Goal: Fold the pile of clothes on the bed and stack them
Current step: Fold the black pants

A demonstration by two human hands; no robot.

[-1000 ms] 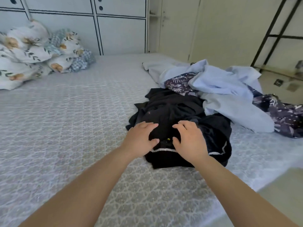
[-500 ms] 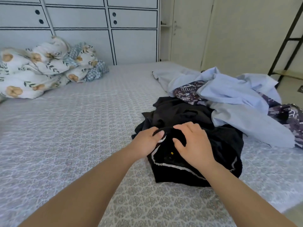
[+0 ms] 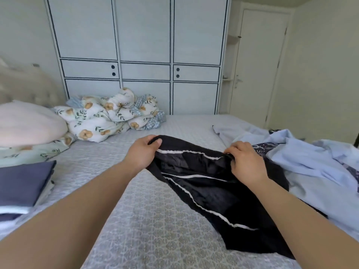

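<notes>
Bedroom w/ pale wardrobe wall [image 3: 143, 55] behind, patterned grey bed [image 3: 147, 226] filling the foreground. Left hand [image 3: 142, 152] grips one end of the black garment [image 3: 213, 191], thumb over the hem, fingers curled under; right hand [image 3: 245, 162] pinches the other end, fingers bunched on the fabric. Garment is lifted off the bed at its top edge & stretched between both hands, white-piped lower part trailing down onto the cover toward the near right. Step looks like opening out the 1st piece to find its shape, so folding itself prob not begun. Next move calls for shaking it flat & laying it on the bare cover in front, seams lined up, before any fold. Rest of the unfolded pile [image 3: 310, 158] – light blue pieces plus a dark printed one – lies just right of the right hand, touching the black cloth, so it could snag or get dragged along. Floral duvet [image 3: 108, 117] & pink pillow [image 3: 27, 123] far left, navy folded linen [image 3: 23, 183] near left, well apart from the work area
</notes>
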